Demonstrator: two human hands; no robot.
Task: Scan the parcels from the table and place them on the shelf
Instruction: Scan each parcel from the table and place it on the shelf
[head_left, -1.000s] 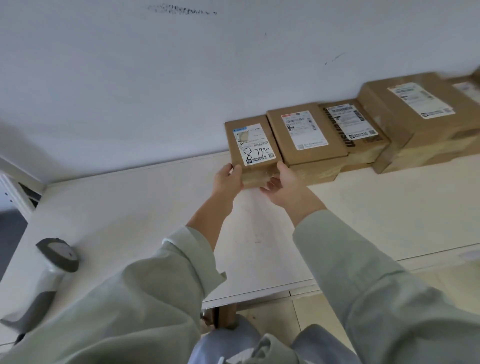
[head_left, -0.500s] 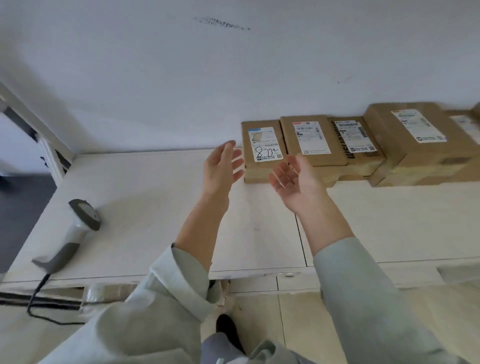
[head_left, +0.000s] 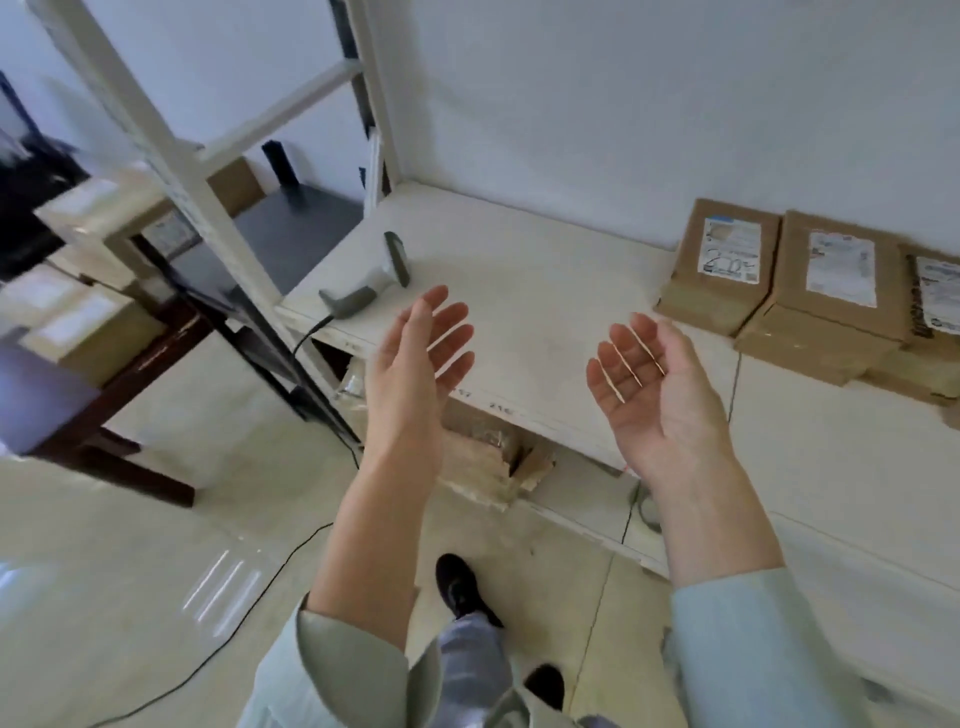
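Observation:
A row of brown cardboard parcels with white labels lies on the white shelf (head_left: 545, 291) against the wall at the right; the leftmost parcel (head_left: 722, 265) has a handwritten label, and a second parcel (head_left: 836, 275) lies beside it. My left hand (head_left: 415, 358) and my right hand (head_left: 649, 374) hover palms inward in front of the shelf edge, fingers spread, holding nothing. A grey handheld scanner (head_left: 371, 280) lies on the shelf's left end, its cable hanging over the edge. More parcels (head_left: 83, 317) are stacked on a dark table (head_left: 47, 395) at the far left, blurred.
A white shelf upright (head_left: 171, 156) rises diagonally at the left. A black cable (head_left: 234, 623) runs across the tiled floor. Cardboard boxes (head_left: 488, 457) sit under the shelf. My shoes (head_left: 457, 582) stand on the floor below.
My hands let go of the leftmost parcel and drew back from it, open. My view swung left, so the parcels now lie at the right and the table comes into sight.

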